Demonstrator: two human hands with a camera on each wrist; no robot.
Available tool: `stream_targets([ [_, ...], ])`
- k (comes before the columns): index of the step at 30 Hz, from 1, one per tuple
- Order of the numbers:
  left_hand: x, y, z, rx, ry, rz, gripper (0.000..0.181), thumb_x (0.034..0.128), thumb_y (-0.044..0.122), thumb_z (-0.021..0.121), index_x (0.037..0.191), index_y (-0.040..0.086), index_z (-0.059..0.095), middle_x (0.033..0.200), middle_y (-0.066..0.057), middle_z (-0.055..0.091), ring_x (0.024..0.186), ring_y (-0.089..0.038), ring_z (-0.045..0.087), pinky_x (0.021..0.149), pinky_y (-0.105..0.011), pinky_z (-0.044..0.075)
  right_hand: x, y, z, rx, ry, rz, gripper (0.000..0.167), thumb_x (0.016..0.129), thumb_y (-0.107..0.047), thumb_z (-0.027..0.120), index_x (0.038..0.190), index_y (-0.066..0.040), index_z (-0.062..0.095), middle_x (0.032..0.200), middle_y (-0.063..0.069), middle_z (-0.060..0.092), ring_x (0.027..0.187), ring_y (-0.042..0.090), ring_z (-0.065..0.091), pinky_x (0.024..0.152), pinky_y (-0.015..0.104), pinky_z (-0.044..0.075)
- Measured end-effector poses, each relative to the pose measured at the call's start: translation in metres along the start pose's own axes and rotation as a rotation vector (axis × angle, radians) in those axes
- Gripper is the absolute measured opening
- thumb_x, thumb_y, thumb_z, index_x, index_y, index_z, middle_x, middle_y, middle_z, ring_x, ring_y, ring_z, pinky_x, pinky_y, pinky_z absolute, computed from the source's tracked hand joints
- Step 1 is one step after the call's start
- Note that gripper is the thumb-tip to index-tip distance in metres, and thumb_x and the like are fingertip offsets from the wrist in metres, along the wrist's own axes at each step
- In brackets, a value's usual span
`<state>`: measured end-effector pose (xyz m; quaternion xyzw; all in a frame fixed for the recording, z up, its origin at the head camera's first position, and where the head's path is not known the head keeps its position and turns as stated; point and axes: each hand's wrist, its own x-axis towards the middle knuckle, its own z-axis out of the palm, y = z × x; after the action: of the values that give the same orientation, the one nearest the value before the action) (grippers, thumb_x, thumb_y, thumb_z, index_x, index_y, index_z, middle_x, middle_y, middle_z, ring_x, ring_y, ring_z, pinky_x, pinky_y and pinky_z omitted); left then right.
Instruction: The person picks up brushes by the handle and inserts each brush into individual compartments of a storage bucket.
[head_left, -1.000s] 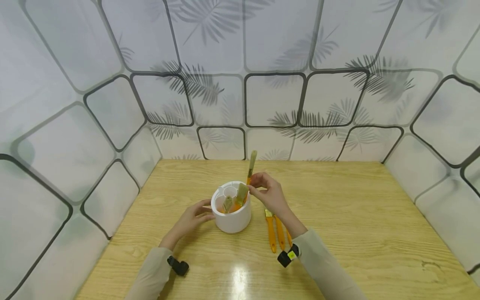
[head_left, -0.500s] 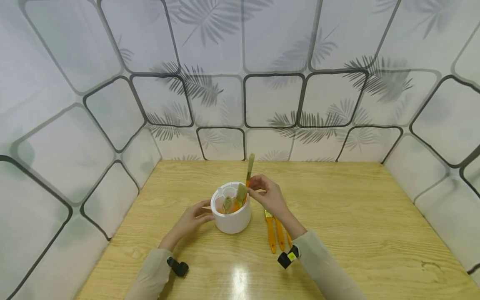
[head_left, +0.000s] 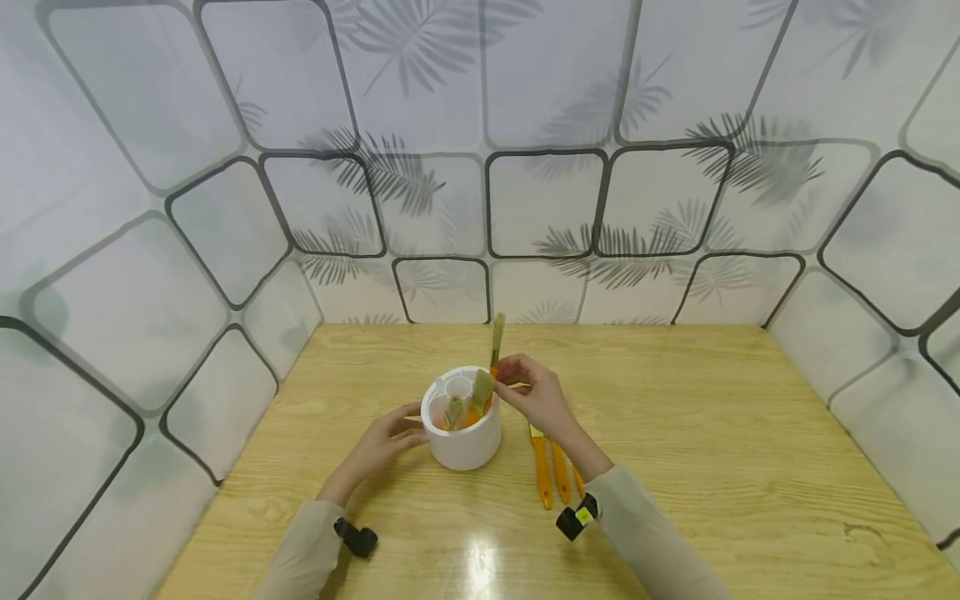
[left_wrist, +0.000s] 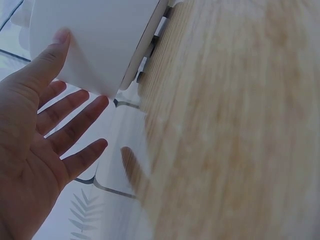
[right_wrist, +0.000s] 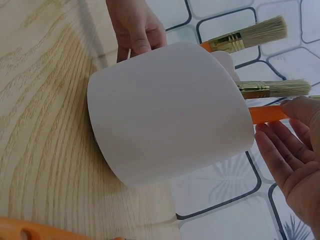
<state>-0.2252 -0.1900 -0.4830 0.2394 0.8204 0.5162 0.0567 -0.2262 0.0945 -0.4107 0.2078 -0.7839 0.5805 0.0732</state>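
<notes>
A white round holder (head_left: 463,450) with inner compartments stands on the table. Two paintbrushes lean in it bristles up, one wide (head_left: 482,388) and one narrower (head_left: 454,410). At its right rim my right hand (head_left: 537,397) pinches the orange handle (right_wrist: 267,115) of a third paintbrush (head_left: 497,337), upright with bristles on top. That handle's lower part is hidden inside the holder, in which compartment I cannot tell. On the other side, my left hand (head_left: 381,442) steadies the holder, its fingers spread and fingertips against the white wall (left_wrist: 95,45).
Several more orange-handled paintbrushes (head_left: 543,475) lie side by side on the wood-grain table (head_left: 712,433), right of the holder and partly under my right forearm. Patterned panels (head_left: 547,208) enclose the table at the back and sides.
The held paintbrush has sunk slightly lower into the holder, and my right hand has moved down a little with it. My left hand stays at the holder's side.
</notes>
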Motion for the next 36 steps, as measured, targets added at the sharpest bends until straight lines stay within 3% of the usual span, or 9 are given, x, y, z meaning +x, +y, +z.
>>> stream_targets([
  [6, -0.002, 0.012, -0.002, 0.005, -0.015, 0.0, 0.052, 0.0867, 0.011, 0.065, 0.133, 0.0, 0.045, 0.132, -0.023, 0.049, 0.111, -0.042, 0.055, 0.092, -0.048, 0.049, 0.003, 0.018, 0.001, 0.004, 0.008, -0.009, 0.023, 0.086, -0.012, 0.067, 0.107, -0.004, 0.06, 0.099, 0.012, 0.065, 0.09, 0.023, 0.064, 0.072, 0.025, 0.057],
  [14, -0.002, 0.009, 0.0, -0.004, -0.008, 0.011, 0.052, 0.0865, 0.011, 0.065, 0.133, 0.0, 0.045, 0.132, -0.023, 0.049, 0.111, -0.042, 0.054, 0.092, -0.051, 0.048, 0.0, 0.02, -0.006, -0.066, 0.006, -0.023, 0.025, 0.085, -0.019, 0.068, 0.109, -0.012, 0.063, 0.095, 0.004, 0.067, 0.086, 0.016, 0.065, 0.074, 0.025, 0.056],
  [16, -0.001, 0.009, 0.0, -0.004, -0.007, 0.012, 0.052, 0.0865, 0.011, 0.065, 0.133, 0.0, 0.045, 0.132, -0.023, 0.049, 0.111, -0.043, 0.054, 0.092, -0.051, 0.048, -0.003, 0.01, -0.01, -0.073, 0.006, -0.021, 0.027, 0.086, -0.015, 0.068, 0.112, -0.01, 0.063, 0.096, 0.007, 0.067, 0.086, 0.019, 0.065, 0.076, 0.029, 0.057],
  [23, 0.004, -0.022, 0.001, 0.008, 0.028, 0.027, 0.053, 0.0855, 0.02, 0.066, 0.134, 0.011, 0.047, 0.131, -0.015, 0.053, 0.11, -0.035, 0.057, 0.093, -0.045, 0.05, -0.008, -0.007, -0.02, -0.058, 0.015, -0.043, 0.028, 0.086, -0.004, 0.065, 0.114, -0.001, 0.061, 0.097, 0.018, 0.065, 0.087, 0.028, 0.064, 0.077, 0.033, 0.057],
  [30, 0.003, -0.024, 0.002, -0.002, 0.039, 0.043, 0.051, 0.0849, 0.027, 0.067, 0.132, 0.014, 0.05, 0.13, -0.011, 0.053, 0.109, -0.032, 0.058, 0.09, -0.037, 0.052, -0.01, -0.01, -0.022, -0.054, 0.02, -0.035, 0.027, 0.086, -0.001, 0.063, 0.112, 0.002, 0.061, 0.097, 0.021, 0.064, 0.088, 0.032, 0.063, 0.078, 0.037, 0.056],
  [36, 0.003, -0.023, 0.002, -0.008, 0.034, 0.04, 0.051, 0.085, 0.023, 0.067, 0.132, 0.014, 0.049, 0.131, -0.011, 0.053, 0.11, -0.031, 0.058, 0.089, -0.032, 0.053, -0.012, -0.01, -0.022, -0.034, 0.029, -0.028, 0.026, 0.086, -0.001, 0.063, 0.112, 0.002, 0.061, 0.096, 0.021, 0.064, 0.088, 0.032, 0.063, 0.078, 0.037, 0.056],
])
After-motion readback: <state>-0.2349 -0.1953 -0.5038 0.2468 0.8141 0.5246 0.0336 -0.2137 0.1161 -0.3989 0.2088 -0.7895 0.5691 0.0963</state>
